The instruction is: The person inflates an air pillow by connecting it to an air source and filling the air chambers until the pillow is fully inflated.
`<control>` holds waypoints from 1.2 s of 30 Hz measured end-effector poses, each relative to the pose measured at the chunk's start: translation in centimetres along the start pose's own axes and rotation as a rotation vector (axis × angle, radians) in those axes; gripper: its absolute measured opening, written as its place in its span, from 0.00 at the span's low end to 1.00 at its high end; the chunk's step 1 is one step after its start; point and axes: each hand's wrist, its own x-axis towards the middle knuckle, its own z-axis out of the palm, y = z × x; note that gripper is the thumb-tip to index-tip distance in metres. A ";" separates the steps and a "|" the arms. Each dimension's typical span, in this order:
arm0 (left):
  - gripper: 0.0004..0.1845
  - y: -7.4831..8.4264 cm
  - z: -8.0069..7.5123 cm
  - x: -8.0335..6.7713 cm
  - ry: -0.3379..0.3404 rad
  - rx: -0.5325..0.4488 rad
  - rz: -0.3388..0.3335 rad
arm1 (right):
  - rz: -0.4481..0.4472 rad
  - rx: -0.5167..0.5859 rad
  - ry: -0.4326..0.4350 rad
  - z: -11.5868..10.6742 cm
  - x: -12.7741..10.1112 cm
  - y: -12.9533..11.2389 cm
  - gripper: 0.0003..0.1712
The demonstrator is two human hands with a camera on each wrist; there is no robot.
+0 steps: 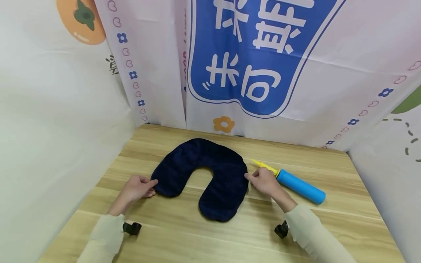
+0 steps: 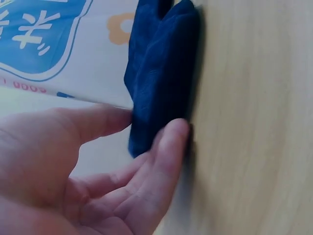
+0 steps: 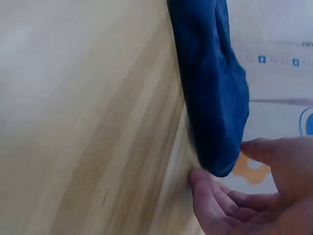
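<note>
A flat, dark blue U-shaped neck pillow (image 1: 213, 171) lies on the wooden table (image 1: 184, 237), its open side towards me. My left hand (image 1: 152, 186) pinches the tip of the pillow's left arm. In the left wrist view the thumb lies on top of the pillow (image 2: 161, 73) and a finger is at its lower edge, so the left hand (image 2: 151, 127) has the fabric between them. My right hand (image 1: 250, 178) holds the outer edge of the right arm. In the right wrist view the pillow (image 3: 210, 83) edge sits between the thumb and fingertips of the right hand (image 3: 220, 159).
A blue hand pump (image 1: 300, 187) with a yellow nozzle lies on the table just right of my right hand. Printed cloth banners (image 1: 250, 65) hang close behind and on both sides. Bare wood stretches in front of the pillow.
</note>
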 end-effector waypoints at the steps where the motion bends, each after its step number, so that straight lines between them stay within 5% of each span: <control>1: 0.18 0.0 0.3 0.1 0.011 -0.011 0.005 | 0.005 0.015 -0.007 0.0 0.3 0.2 0.22; 7: 0.18 0.1 0.6 0.7 0.056 -0.006 0.013 | 0.043 0.138 -0.028 0.6 0.8 0.5 0.21; 13: 0.20 0.4 -0.3 1.7 0.075 -0.009 0.030 | 0.024 0.218 -0.025 1.2 -1.3 0.3 0.21; 22: 0.27 1.7 -1.0 3.7 0.093 -0.006 0.103 | -0.068 0.265 -0.259 2.2 -5.5 -0.2 0.17; 25: 0.27 1.9 -0.6 4.0 0.074 -0.033 0.122 | -0.090 0.173 -0.273 1.6 -5.7 -0.1 0.20; 30: 0.20 1.5 0.3 2.5 0.048 0.073 0.131 | -0.106 -0.109 -0.086 -0.4 -4.1 -0.1 0.26; 36: 0.14 1.8 4.3 -0.8 -0.195 0.077 0.213 | -0.049 -0.162 -0.020 -2.2 -1.4 0.6 0.24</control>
